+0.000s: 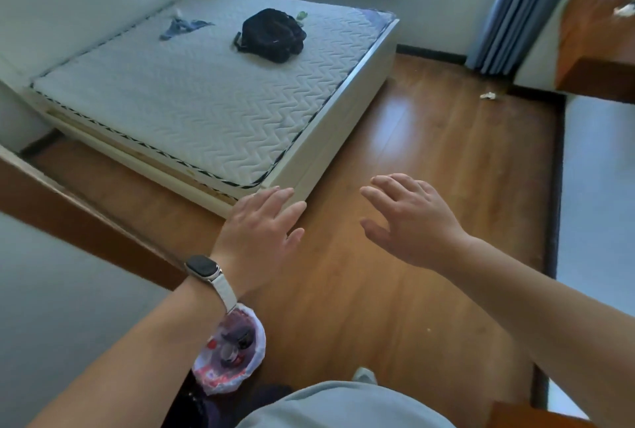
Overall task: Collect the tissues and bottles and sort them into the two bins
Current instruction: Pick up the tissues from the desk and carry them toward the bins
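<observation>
My left hand point(262, 226) and my right hand point(409, 220) are stretched out over the wooden floor near the bed's corner, fingers straight, holding nothing. A crumpled white tissue point(488, 96) lies on the floor far ahead near the curtain. A small green bottle-like thing point(301, 15) lies on the mattress behind the black backpack point(273, 34). Another small white scrap point(177, 11) lies near the blue cloth point(184, 27) on the bed. A bin lined with a white and red plastic bag point(229, 352) stands under my left forearm, with dark items inside.
The bed point(192, 101) fills the left half. A wooden ledge point(86, 221) runs along the left. A wooden desk point(598, 39) stands at the right with white scraps on it. A blue curtain point(512, 8) hangs by the window. My grey-clad leg and shoe show below.
</observation>
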`<action>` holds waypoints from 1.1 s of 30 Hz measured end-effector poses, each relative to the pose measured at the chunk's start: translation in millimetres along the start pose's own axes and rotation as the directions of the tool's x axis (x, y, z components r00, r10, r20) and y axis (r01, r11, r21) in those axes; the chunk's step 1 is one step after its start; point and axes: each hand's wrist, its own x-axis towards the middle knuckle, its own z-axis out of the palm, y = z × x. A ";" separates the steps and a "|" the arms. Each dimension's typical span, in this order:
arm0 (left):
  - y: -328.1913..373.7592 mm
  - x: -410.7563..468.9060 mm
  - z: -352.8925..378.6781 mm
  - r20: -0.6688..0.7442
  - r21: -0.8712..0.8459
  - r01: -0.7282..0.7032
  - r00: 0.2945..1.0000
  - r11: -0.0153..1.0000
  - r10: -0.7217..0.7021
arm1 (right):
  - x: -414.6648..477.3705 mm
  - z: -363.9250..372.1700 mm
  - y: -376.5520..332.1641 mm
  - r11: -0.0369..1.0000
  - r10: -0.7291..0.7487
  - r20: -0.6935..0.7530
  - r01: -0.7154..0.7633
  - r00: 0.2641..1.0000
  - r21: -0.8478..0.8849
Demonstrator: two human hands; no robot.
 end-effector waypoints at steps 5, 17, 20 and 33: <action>4.4 53.3 3.0 -0.005 -0.002 -0.058 0.998 0.998 0.058 | 12.0 -8.3 31.6 0.998 0.057 -0.062 -0.058 0.996 -0.024; -51.6 209.9 38.3 -0.113 -0.069 -0.255 0.963 0.964 0.246 | 108.1 -7.9 92.5 0.964 0.222 -0.110 -0.235 0.969 -0.122; -83.0 256.9 43.0 -0.113 -0.086 -0.282 0.956 0.956 0.272 | 154.4 -2.3 102.0 0.951 0.270 -0.092 -0.281 0.958 -0.128; -192.6 382.1 89.7 -0.091 -0.117 -0.348 0.936 0.930 0.339 | 300.1 31.0 121.9 0.921 0.334 -0.050 -0.338 0.941 -0.194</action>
